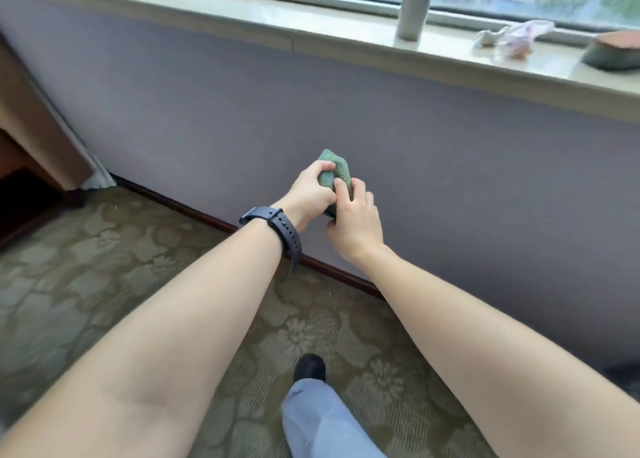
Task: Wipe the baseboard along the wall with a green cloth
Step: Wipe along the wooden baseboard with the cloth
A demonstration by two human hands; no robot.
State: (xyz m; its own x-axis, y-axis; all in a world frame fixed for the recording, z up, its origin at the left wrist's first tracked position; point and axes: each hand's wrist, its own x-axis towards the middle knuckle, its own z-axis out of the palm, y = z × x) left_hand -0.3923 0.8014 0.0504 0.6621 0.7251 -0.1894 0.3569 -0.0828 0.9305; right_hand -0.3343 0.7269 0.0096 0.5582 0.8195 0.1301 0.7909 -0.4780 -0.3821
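Baseboard (194, 212) isn't being touched yet; it's a thin, dark, glossy wood strip running along the foot of the wall, w/ part of it hidden behind the arms.

Nearest: a pale blue trouser leg (322, 419) and a dark shoe (310, 367) planted on the carpet (86, 270), which is low-pile w/ a big flower pattern in dull olive. Person is standing, so the hands sit well above the strip.

Both hands are on the green cloth (334, 175), held up in front of the wall, clear of the floor. Left hand (308, 194), w/ a dark rubbery watch (273, 224) at the wrist, has its fingers curled round the wad; right hand (356, 222) pinches its lower edge. Looks like they're bunching or refolding it into a pad before going down. Cloth is nubby terry, scrunched to a lump.

Wall (450, 153) is matte, grey-lilac. Above, a smooth pale stone sill (242, 14) w/ a tall flask (414, 6), crumpled plastic wrap (516, 38) and a rounded dish (611, 51).
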